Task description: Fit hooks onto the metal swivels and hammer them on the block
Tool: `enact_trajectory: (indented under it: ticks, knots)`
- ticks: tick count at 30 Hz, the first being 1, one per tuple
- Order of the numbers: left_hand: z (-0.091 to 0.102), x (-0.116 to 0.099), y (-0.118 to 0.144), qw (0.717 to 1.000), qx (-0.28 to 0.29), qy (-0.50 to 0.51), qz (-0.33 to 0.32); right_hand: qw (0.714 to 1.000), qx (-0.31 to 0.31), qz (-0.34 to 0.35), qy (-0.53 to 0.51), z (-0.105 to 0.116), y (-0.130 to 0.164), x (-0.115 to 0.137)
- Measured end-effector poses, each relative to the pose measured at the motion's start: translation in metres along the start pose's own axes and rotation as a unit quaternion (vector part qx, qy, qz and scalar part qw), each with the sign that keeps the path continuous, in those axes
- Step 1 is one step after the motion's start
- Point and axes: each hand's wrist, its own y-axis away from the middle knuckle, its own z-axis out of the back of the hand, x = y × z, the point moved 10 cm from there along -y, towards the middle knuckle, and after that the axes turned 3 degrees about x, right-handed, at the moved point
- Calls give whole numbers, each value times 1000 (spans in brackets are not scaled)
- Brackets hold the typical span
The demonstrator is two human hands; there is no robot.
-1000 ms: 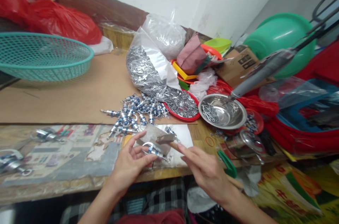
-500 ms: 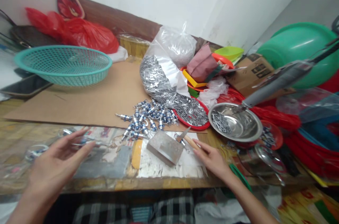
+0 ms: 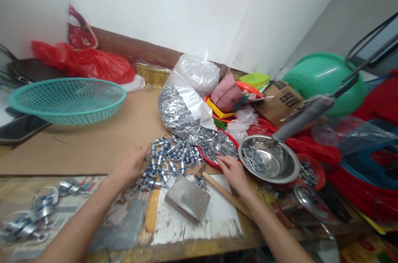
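**A:** Head view: both hands have moved forward since half a second ago. The left hand (image 3: 129,164) left the table's near left and now rests, fingers loosely curled, on the pile of small blue-and-silver metal fittings (image 3: 169,159). Can't tell if it's pinching one.

**B:** And the right hand (image 3: 232,171) let go of the wooden-handled hammer (image 3: 224,192), which lies flat beside the grey metal block (image 3: 187,199). Fingertips touch the red plastic tray of silver pins (image 3: 217,147), nothing visibly gripped.

**A:** Looks like it's fetching fresh parts. Nearby: a shiny steel bowl (image 3: 268,162), a teal mesh basket (image 3: 66,100) well off left, and finished pieces (image 3: 27,219) at the near left. The block sits between the wrists, otherwise reach is open.
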Motion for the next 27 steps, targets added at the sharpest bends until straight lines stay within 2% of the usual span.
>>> enact_trajectory:
  ticks: [4,7,9,10,11,13,14,15,16,17,18,21,23,25,27]
  knots:
    - [19,15,1,998,-43,37,35,996,-27,-68,50,-8,-44,-33]
    - [36,15,6,991,-85,85,64,995,-15,-78,64,-21,-64,-36]
    - [43,7,16,976,-106,170,88,995,-9,-74,64,-26,-67,-32]
    - [41,5,25,949,-110,275,111,995,-9,-72,63,-26,-66,-31]
    - [32,0,34,907,-96,388,137,995,-10,-72,62,-24,-65,-31]
    - [-2,-22,55,806,-11,562,184,995,-18,-73,59,-16,-59,-33]
    - [-18,-35,66,765,28,612,199,995,-24,-74,58,-11,-57,-35]
    - [-32,-46,76,742,60,633,213,995,-30,-74,55,-5,-54,-37]
    - [-45,-54,86,730,82,640,227,995,-37,-71,51,0,-51,-37]
    - [-53,-58,93,730,86,637,234,996,-43,-66,44,6,-48,-35]
    - [-59,-60,97,744,84,620,236,996,-50,-59,34,11,-44,-31]
    - [-60,-54,103,807,33,541,235,998,-60,-29,-16,18,-24,-3]
    - [-57,-49,106,821,-5,517,241,997,-44,-5,-60,14,-4,28]
    - [-54,-49,108,818,-32,521,241,992,3,38,-120,3,19,68]
    - [-52,-52,109,823,-47,518,228,968,58,115,-216,-7,41,112]
